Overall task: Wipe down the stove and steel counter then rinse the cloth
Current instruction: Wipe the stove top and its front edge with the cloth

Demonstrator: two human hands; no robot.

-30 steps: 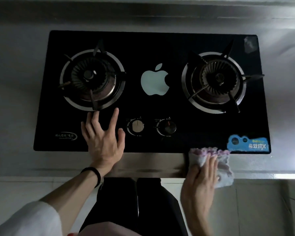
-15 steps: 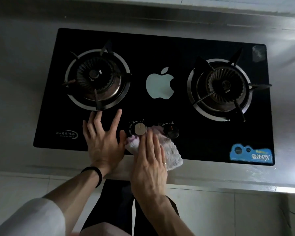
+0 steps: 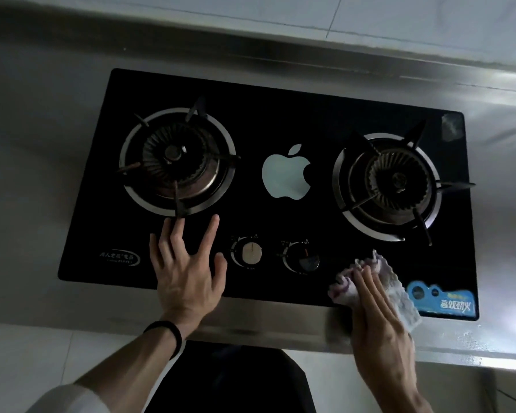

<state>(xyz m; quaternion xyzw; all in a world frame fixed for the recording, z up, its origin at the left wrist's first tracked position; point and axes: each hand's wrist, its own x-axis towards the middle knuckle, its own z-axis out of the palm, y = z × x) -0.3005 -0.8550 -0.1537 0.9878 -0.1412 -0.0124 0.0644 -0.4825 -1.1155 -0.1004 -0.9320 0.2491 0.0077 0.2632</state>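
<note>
The right hand (image 3: 382, 329) presses straight, closed-up fingers flat on the crumpled, nubby white-and-purple cloth (image 3: 401, 296), which protrudes at 12 and 2 o'clock of the fingertips. The cloth lies at 5 o'clock on the glossy black glass stove (image 3: 280, 114). The left hand (image 3: 188, 275) rests at 7 o'clock, fingers spread.

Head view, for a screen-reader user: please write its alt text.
A right hand presses a pale cloth flat on the front right of a black two-burner gas stove, beside a blue sticker. The left hand rests spread below the left burner. The stove sits in a steel counter.
</note>
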